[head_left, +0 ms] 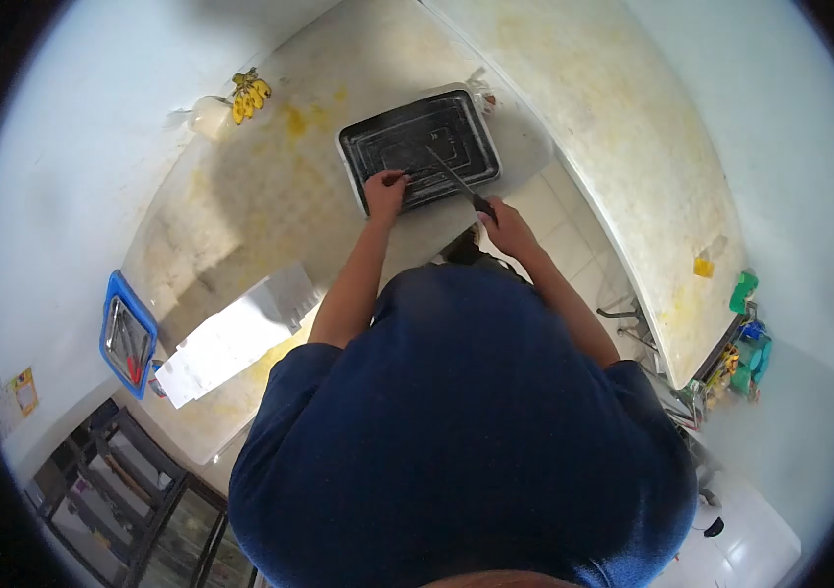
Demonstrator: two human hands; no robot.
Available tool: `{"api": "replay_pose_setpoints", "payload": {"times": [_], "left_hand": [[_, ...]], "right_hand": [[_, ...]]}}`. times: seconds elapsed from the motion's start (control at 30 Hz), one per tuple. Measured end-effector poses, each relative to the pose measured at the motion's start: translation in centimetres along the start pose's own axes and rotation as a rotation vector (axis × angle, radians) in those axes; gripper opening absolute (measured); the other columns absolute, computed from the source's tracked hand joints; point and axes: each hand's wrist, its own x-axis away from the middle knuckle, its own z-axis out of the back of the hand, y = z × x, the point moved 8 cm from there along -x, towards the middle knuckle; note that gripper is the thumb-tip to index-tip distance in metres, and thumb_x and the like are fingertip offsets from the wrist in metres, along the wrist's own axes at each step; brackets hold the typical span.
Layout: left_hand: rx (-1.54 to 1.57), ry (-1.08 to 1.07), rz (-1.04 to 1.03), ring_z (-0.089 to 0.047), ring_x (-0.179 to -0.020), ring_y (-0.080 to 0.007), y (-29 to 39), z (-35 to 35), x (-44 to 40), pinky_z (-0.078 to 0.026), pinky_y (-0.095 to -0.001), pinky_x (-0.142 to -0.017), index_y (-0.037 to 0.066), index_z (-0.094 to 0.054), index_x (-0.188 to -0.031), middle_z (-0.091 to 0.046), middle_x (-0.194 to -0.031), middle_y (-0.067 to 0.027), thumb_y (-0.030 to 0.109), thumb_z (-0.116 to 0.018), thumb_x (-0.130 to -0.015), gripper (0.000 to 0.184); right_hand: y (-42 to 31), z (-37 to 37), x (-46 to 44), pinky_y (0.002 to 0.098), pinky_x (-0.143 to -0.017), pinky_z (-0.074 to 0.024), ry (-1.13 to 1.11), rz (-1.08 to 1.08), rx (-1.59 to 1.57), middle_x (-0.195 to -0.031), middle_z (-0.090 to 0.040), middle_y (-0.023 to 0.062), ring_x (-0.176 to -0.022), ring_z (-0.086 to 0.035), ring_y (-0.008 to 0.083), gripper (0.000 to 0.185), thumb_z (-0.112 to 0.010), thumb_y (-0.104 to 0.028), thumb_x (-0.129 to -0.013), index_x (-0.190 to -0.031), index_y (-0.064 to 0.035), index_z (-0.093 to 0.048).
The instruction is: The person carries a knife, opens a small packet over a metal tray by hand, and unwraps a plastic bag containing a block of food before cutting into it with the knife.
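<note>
Black tray (376, 142) on the bench (289, 216), at 12 o'clock. The right hand (508, 228), at its 5 o'clock corner, grips a knife (456, 180); the left hand (384, 193) is at its 7 o'clock edge, grip unclear. If the tray slid, the blade could slip towards the left fingers. Its whitish-streaked contents are unclear. A blue tray (133, 302), 9 o'clock, holds something silvery (125, 333), something red (134, 367).

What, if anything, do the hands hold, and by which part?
The right hand holds a thin grey knife-like tool by its dark handle; whether the left hand, at the black rectangular tray, holds anything cannot be told.
</note>
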Motion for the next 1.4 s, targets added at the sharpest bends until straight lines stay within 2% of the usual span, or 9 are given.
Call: {"api": "replay_pose_setpoints", "payload": {"times": [0.13, 0.23, 0.43, 0.5, 0.6, 1.0, 1.2, 1.3, 1.4], "left_hand": [[-0.166, 0.134, -0.188, -0.068, -0.082, -0.0277, -0.3, -0.1, -0.6, -0.052, -0.0368, -0.077, 0.001, -0.072, -0.094, -0.07, -0.088, -0.0151, 0.012, -0.073, -0.079, 0.019], [-0.278, 0.122, -0.26, -0.064, -0.089, -0.0321, 0.1, -0.7, -0.8, -0.051, -0.0415, -0.082, 0.003, -0.071, -0.092, -0.067, -0.09, -0.015, 0.013, -0.072, -0.078, 0.017], [-0.52, 0.011, -0.36, -0.059, -0.094, -0.0344, 1.9, -1.9, -0.3, -0.05, -0.0432, -0.086, 0.004, -0.07, -0.09, -0.066, -0.096, -0.0137, 0.011, -0.069, -0.077, 0.015], [-0.561, 0.0, -0.402, -0.059, -0.095, -0.0344, 1.7, -2.0, 0.0, -0.049, -0.043, -0.087, 0.003, -0.07, -0.091, -0.066, -0.098, -0.0134, 0.01, -0.068, -0.078, 0.014], [-0.547, -0.026, -0.498, -0.058, -0.096, -0.034, 1.7, -2.1, 0.3, -0.049, -0.043, -0.088, 0.003, -0.071, -0.092, -0.065, -0.098, -0.0126, 0.008, -0.067, -0.079, 0.014], [-0.526, -0.028, -0.544, -0.057, -0.097, -0.0326, 3.2, -1.7, 0.4, -0.047, -0.0427, -0.086, 0.004, -0.072, -0.093, -0.063, -0.1, -0.0113, 0.008, -0.064, -0.082, 0.014], [-0.934, -0.173, -0.599, -0.052, -0.109, -0.0291, 4.2, -3.9, 1.6, -0.045, -0.0432, -0.088, 0.0, -0.067, -0.103, -0.055, -0.11, -0.0124, 0.014, -0.057, -0.084, 0.026], [-1.017, -0.266, -0.494, -0.049, -0.115, -0.0302, 3.2, -4.6, 2.0, -0.044, -0.0447, -0.094, -0.001, -0.06, -0.12, -0.051, -0.123, -0.014, 0.019, -0.064, -0.081, 0.044], [-1.013, -0.217, -0.468, -0.049, -0.115, -0.03, 3.2, -4.3, 2.5, -0.044, -0.0444, -0.094, 0.001, -0.056, -0.127, -0.052, -0.124, -0.0133, 0.02, -0.064, -0.082, 0.049]], "right_hand": [[-2.5, 0.6, -0.3, 0.0499, -0.082, -0.0512, -0.013, 0.126, 0.205, -0.104, -0.064, 0.0225, -0.095, -0.064, 0.0398, 0.041, -0.053, -0.021, -0.095, -0.135, -0.0152, -0.047], [-4.2, 0.9, -0.6, 0.0489, -0.08, -0.0525, -0.158, -0.006, 0.365, -0.104, -0.064, 0.0211, -0.094, -0.064, 0.0377, 0.045, -0.05, -0.022, -0.095, -0.14, -0.0195, -0.045], [-5.6, 0.3, -1.8, 0.051, -0.074, -0.0529, -0.172, 0.08, 0.441, -0.098, -0.066, 0.0185, -0.089, -0.066, 0.0367, 0.048, -0.05, -0.02, -0.094, -0.142, -0.02, -0.044], [-5.8, 0.1, -2.1, 0.0505, -0.078, -0.0518, -0.236, 0.015, 0.478, -0.096, -0.065, 0.0185, -0.092, -0.064, 0.0371, 0.047, -0.049, -0.022, -0.095, -0.142, -0.0196, -0.046], [-6.5, 0.3, -2.7, 0.051, -0.079, -0.0513, -0.273, -0.026, 0.491, -0.096, -0.066, 0.0192, -0.093, -0.064, 0.0377, 0.046, -0.049, -0.022, -0.095, -0.142, -0.0195, -0.047], [-5.7, 0.0, -2.7, 0.0527, -0.074, -0.0526, -0.149, -0.006, 0.38, -0.094, -0.066, 0.0216, -0.086, -0.065, 0.0404, 0.045, -0.046, -0.019, -0.094, -0.139, -0.0198, -0.051], [-4.8, -0.9, -2.8, 0.0528, -0.075, -0.0522, -0.139, 0.0, 0.389, -0.096, -0.067, 0.0201, -0.088, -0.065, 0.0393, 0.045, -0.048, -0.02, -0.094, -0.139, -0.0222, -0.051], [-4.6, -1.2, -2.8, 0.0528, -0.076, -0.0519, -0.151, 0.013, 0.389, -0.096, -0.067, 0.0199, -0.089, -0.065, 0.0392, 0.046, -0.048, -0.02, -0.094, -0.139, -0.0214, -0.051], [-5.5, -0.8, -2.6, 0.0524, -0.077, -0.0516, -0.167, -0.004, 0.407, -0.097, -0.067, 0.02, -0.09, -0.065, 0.0395, 0.045, -0.048, -0.021, -0.094, -0.139, -0.0204, -0.051]]}}
